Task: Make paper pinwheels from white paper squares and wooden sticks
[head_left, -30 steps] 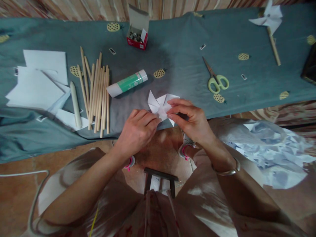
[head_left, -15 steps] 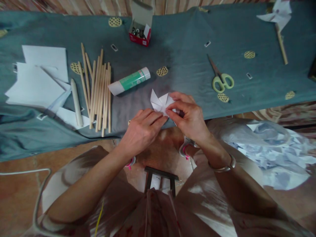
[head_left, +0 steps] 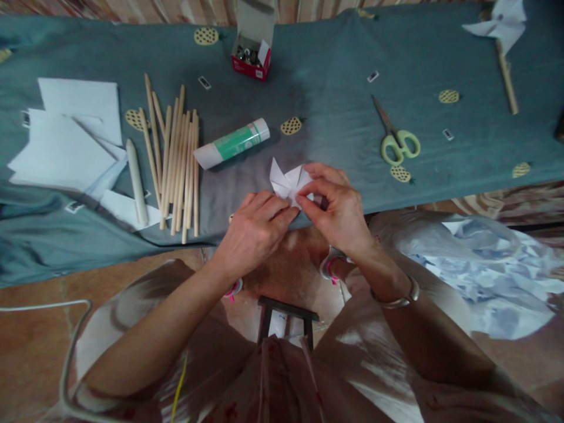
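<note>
A small white paper pinwheel (head_left: 285,178) with folded, pointed blades is between my hands at the table's near edge. My left hand (head_left: 258,226) is closed on its lower left side, fingers pressed together. My right hand (head_left: 337,202) pinches near its middle with thumb and index finger, the other fingers bent behind the right blade. Both hands hide the lower part of the paper. Just beyond lies a white and green glue stick (head_left: 238,141).
Wooden sticks (head_left: 176,170), a pale pointed tool (head_left: 137,182) and white paper sheets (head_left: 66,147) lie left. An open red box (head_left: 251,61) of small metal pieces stands behind. Scissors (head_left: 394,141) and a pinwheel on a stick (head_left: 502,29) lie right. A bag of paper scraps (head_left: 489,270) sits below.
The hands and the pinwheel are nearly still. Only the view has shifted slightly.
</note>
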The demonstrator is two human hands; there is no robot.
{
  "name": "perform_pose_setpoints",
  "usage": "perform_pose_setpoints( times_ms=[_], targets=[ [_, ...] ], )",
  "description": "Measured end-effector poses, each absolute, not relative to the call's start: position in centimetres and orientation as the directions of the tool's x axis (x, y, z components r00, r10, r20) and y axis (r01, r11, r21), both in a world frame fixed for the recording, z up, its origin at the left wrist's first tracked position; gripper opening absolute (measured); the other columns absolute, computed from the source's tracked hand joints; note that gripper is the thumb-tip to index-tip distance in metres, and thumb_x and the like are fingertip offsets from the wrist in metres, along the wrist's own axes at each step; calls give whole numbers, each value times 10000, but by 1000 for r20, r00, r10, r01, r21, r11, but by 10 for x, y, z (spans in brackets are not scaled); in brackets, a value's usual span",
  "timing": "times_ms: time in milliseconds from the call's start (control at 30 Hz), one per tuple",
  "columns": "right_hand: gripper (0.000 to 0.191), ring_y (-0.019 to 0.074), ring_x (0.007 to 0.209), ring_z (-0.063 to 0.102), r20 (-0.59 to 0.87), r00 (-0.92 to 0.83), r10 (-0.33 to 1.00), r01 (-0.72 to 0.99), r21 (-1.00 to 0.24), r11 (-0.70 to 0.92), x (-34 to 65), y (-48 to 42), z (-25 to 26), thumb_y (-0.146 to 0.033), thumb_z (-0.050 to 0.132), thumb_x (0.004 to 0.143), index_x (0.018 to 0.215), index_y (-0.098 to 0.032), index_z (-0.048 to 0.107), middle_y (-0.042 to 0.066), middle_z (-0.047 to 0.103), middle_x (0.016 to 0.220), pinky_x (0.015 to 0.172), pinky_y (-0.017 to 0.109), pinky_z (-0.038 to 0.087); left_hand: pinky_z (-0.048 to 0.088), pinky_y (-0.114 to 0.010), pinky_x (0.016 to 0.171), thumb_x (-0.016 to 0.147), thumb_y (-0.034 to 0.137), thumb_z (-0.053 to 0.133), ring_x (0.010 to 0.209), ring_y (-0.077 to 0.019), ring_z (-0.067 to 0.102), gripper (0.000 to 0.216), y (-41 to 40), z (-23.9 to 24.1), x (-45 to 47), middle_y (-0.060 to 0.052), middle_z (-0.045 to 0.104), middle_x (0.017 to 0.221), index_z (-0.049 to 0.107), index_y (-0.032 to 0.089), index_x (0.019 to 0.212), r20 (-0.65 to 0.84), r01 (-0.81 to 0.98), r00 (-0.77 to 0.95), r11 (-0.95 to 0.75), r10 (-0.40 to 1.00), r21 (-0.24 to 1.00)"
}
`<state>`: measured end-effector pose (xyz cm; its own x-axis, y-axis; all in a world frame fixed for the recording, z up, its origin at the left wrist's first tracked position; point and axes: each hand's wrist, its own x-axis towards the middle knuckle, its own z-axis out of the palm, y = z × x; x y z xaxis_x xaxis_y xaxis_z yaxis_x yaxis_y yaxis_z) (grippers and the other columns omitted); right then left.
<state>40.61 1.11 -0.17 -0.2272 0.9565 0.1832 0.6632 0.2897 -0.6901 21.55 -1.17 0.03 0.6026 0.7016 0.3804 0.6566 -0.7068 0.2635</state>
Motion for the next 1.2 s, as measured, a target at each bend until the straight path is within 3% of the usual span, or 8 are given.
perform_pose_setpoints(
  times_ms=[233, 667, 1000, 1200],
  targets=[
    [96, 271, 1196, 592, 181, -230, 956, 672, -681, 290, 406, 11, -1, -159, 629, 840, 855, -243, 672, 60, 658, 1285, 1032, 487, 475, 434, -361, 734, 979, 190, 522, 909, -224, 590, 206, -11, -1, 215, -91, 695, 971, 683, 149, 1100, 353, 638, 598, -694, 719, 333],
    [187, 262, 1142, 596, 264, -280, 923, 676, -629, 385, 407, 8, -5, -171, 595, 883, 951, -266, 741, 55, 637, 1294, 999, 471, 527, 437, -362, 731, 985, 200, 521, 912, -221, 601, 187, -12, 0, 216, -87, 707, 980, 673, 147, 1079, 358, 646, 602, -699, 713, 306],
    [309, 303, 1332, 478, 239, -346, 907, 730, -539, 420, 408, -4, -10, -136, 494, 882, 1067, -259, 709, 53, 517, 1478, 1115, 545, 412, 442, -359, 736, 989, 210, 518, 910, -220, 609, 192, -12, 0, 216, -81, 717, 993, 675, 149, 1083, 353, 662, 605, -697, 714, 276],
    [301, 274, 1337, 473, 296, -338, 894, 745, -497, 446, 403, -10, -16, -158, 445, 941, 1116, -246, 674, 81, 534, 1456, 1109, 517, 403, 430, -351, 735, 999, 228, 499, 892, -206, 595, 204, -10, -1, 217, -77, 713, 1009, 684, 151, 1039, 377, 668, 587, -692, 717, 275]
  ],
)
